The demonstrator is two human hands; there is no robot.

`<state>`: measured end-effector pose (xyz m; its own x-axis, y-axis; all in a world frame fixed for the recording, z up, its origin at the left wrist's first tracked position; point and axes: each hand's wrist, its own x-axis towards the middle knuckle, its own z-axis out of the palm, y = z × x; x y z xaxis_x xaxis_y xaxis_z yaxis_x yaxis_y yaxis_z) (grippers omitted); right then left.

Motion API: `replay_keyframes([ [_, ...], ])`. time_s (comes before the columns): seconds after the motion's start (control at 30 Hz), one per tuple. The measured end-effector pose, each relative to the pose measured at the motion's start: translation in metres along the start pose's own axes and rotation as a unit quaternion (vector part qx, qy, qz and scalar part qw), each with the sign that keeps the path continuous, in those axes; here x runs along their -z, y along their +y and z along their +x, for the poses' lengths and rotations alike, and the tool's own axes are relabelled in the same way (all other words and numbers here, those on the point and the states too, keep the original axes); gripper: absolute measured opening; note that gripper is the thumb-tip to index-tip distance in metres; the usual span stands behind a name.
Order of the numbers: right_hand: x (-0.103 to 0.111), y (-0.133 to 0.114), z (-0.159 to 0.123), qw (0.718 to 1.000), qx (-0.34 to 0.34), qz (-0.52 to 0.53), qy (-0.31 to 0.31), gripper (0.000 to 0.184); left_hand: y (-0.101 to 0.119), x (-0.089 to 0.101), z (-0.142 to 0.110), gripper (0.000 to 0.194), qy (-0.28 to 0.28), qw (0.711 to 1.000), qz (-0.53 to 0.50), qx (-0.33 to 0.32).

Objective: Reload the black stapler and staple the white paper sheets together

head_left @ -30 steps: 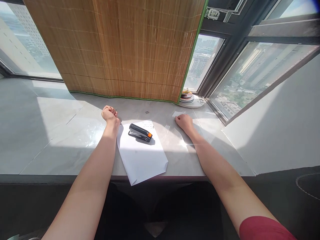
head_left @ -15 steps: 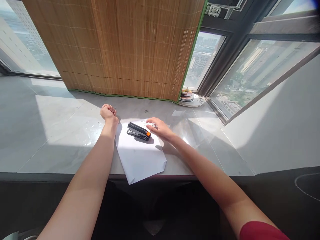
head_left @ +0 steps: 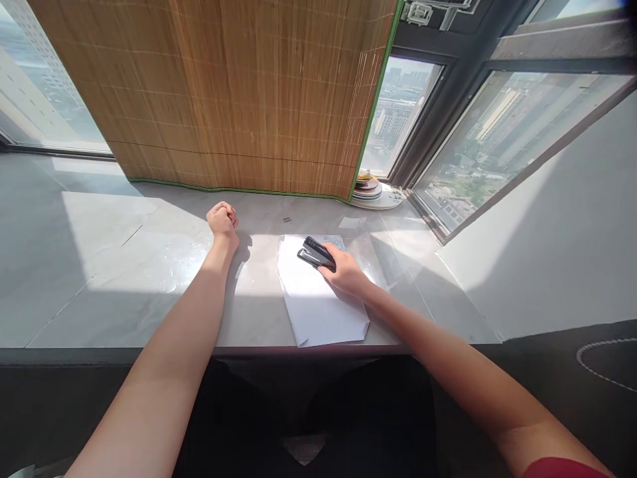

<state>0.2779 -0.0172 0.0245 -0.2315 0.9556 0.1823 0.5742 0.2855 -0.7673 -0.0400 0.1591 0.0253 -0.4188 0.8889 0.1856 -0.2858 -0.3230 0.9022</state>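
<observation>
My right hand [head_left: 347, 271] is closed around the rear end of a black stapler [head_left: 316, 253], whose jaws point up and left. The stapler is over the upper part of white paper sheets [head_left: 323, 312], which lie on the counter with a bent lower corner. A patch of print shows at the sheets' top right edge. To the left of the paper, my left hand [head_left: 222, 219] is a closed fist above the counter. Its curled fingers hide whatever may be inside. Beyond the paper lie small dark staple strips [head_left: 286, 219].
A pale flat piece [head_left: 353, 222] lies on the tiled counter [head_left: 124, 265] beyond the paper. Stacked plates [head_left: 367, 188] stand in the corner by the window. A bamboo blind [head_left: 239, 99] hangs at the back. The counter's front edge is near me.
My right hand has taken hold of the stapler. The stapler and the paper have shifted right, away from my left fist, which has stayed closed.
</observation>
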Motion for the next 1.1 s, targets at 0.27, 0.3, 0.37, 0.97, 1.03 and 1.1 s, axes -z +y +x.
replay_keyframes([
  [0.27,0.018,0.032,-0.009,0.994,-0.021,-0.037,0.098,0.039,0.0,-0.036,-0.061,0.023,-0.55,0.724,0.375,-0.182],
  [0.3,0.017,0.032,-0.008,0.992,-0.009,-0.045,0.115,0.036,0.002,-0.038,-0.065,0.029,-0.578,0.682,0.402,-0.198],
  [0.37,0.017,0.033,-0.006,0.987,0.017,-0.056,0.15,0.028,0.004,-0.038,-0.07,0.039,-0.591,0.639,0.442,-0.22],
  [0.97,0.03,0.045,-0.001,0.993,0.086,-0.023,0.073,0.038,-0.01,-0.037,-0.057,0.055,-0.382,0.657,0.622,-0.188],
  [1.03,0.028,0.044,-0.001,0.994,0.079,-0.019,0.076,0.037,-0.012,-0.036,-0.055,0.061,-0.388,0.631,0.653,-0.157],
  [1.1,0.025,0.043,-0.001,0.995,0.075,-0.003,0.067,0.037,-0.014,-0.036,-0.054,0.064,-0.408,0.61,0.664,-0.141],
])
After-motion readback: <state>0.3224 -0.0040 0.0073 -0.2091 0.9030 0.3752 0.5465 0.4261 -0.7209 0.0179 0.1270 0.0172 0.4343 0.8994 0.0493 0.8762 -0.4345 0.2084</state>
